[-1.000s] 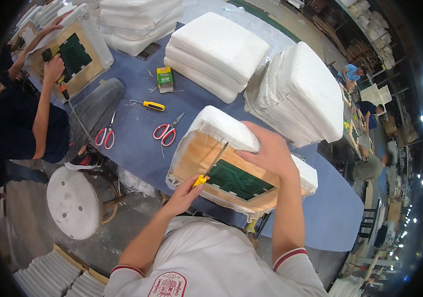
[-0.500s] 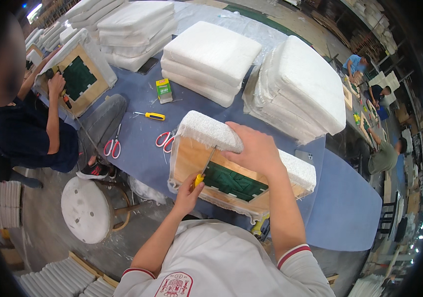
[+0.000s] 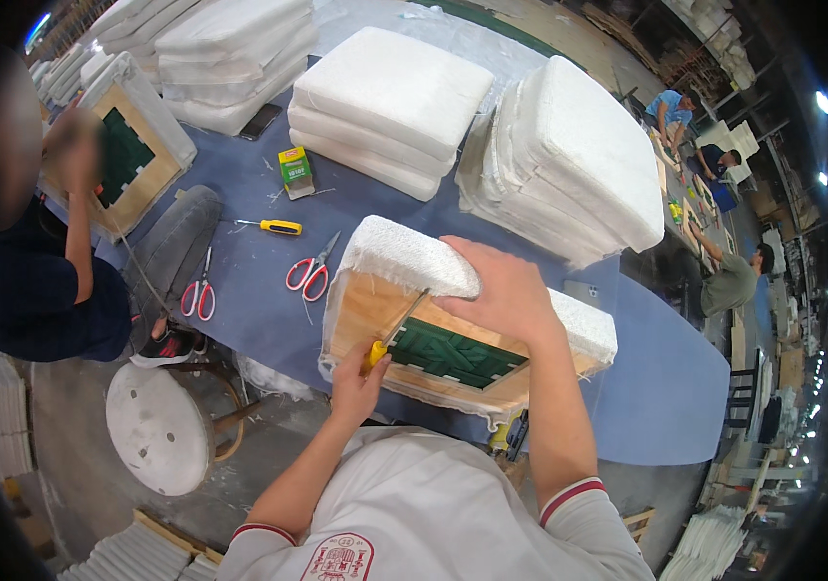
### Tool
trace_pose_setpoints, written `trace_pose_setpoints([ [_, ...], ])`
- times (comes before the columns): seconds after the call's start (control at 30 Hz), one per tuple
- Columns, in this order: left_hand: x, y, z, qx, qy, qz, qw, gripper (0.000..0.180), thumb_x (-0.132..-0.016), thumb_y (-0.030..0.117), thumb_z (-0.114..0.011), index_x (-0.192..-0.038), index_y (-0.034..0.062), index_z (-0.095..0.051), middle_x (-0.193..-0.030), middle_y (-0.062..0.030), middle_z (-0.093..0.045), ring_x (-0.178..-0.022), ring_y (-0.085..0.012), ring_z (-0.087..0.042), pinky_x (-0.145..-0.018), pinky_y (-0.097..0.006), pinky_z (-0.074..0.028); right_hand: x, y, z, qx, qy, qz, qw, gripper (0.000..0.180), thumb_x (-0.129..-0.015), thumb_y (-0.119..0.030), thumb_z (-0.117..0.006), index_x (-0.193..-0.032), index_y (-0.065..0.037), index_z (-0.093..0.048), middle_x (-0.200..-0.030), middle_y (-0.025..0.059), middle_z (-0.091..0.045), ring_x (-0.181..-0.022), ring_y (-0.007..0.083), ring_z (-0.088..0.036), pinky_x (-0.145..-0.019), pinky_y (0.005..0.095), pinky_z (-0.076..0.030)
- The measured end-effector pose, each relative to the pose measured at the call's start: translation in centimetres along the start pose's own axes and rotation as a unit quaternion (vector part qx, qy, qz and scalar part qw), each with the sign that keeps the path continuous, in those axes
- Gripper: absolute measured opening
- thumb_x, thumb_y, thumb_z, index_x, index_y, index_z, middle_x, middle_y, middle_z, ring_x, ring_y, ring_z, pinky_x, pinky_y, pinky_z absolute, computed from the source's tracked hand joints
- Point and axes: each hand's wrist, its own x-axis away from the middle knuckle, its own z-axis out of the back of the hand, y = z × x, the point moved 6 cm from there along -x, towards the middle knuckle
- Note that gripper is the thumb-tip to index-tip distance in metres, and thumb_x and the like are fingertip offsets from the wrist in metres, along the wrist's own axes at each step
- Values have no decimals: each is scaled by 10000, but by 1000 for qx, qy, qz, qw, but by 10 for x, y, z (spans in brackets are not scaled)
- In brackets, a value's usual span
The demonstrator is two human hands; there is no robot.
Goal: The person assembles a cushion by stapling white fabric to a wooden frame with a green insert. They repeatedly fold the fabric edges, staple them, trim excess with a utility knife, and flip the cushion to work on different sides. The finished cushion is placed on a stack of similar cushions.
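In front of me a seat cushion (image 3: 375, 254) with white fabric over a wooden base stands tilted on edge, its underside toward me. Green webbing (image 3: 455, 354) fills the opening in the wood. My left hand (image 3: 358, 385) is closed round the yellow handle of a screwdriver (image 3: 376, 352), whose shaft slants up to the wood near the fabric edge. Over the cushion's top edge lies my right hand (image 3: 497, 289), fingers wrapped on the white padding and gripping it. The fingertips on the far side are hidden.
On the blue table (image 3: 671, 387) lie red-handled scissors (image 3: 308, 274), another yellow screwdriver (image 3: 274, 227) and a green-yellow box (image 3: 295, 172). Stacks of white cushions (image 3: 390, 107) stand behind. A co-worker (image 3: 36, 281) handles a similar cushion at left, near a round stool (image 3: 157, 426).
The view has shifted a little, moving the table items leftward. My left hand and the screwdriver have moved slightly left against the cushion. My right hand keeps its hold.
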Motion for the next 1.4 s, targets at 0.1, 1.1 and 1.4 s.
trace_pose_setpoints([
  [0.1, 1, 5, 0, 15, -11, -17, 1000, 383, -1079, 129, -783, -1432, -7, -721, -1239, -233, -781, -1154, -335, -760, -1019, -391, -574, -4, 6, -2, -2, 15, 16, 1000, 807, -855, -493, -892, -1584, -220, -676, -1460, 86, -783, -1275, 358, -760, -1055, 492, -620],
  [1.1, -26, -6, -49, 38, 77, -197, 977, 422, -1020, -39, -819, -1424, 23, -713, -1224, -181, -799, -1081, -306, -788, -955, -379, -605, -44, 47, -6, -40, -26, 5, 999, 843, -832, -511, -933, -1583, -222, -682, -1431, 90, -805, -1275, 386, -763, -1073, 512, -610],
  [1.4, -26, 3, -51, -56, 116, -250, 960, 465, -981, -79, -821, -1415, 47, -711, -1176, -218, -780, -1046, -367, -788, -906, -410, -615, -42, 48, -6, -35, -15, 11, 999, 827, -844, -492, -931, -1582, -220, -677, -1449, 86, -796, -1275, 380, -764, -1058, 504, -615],
])
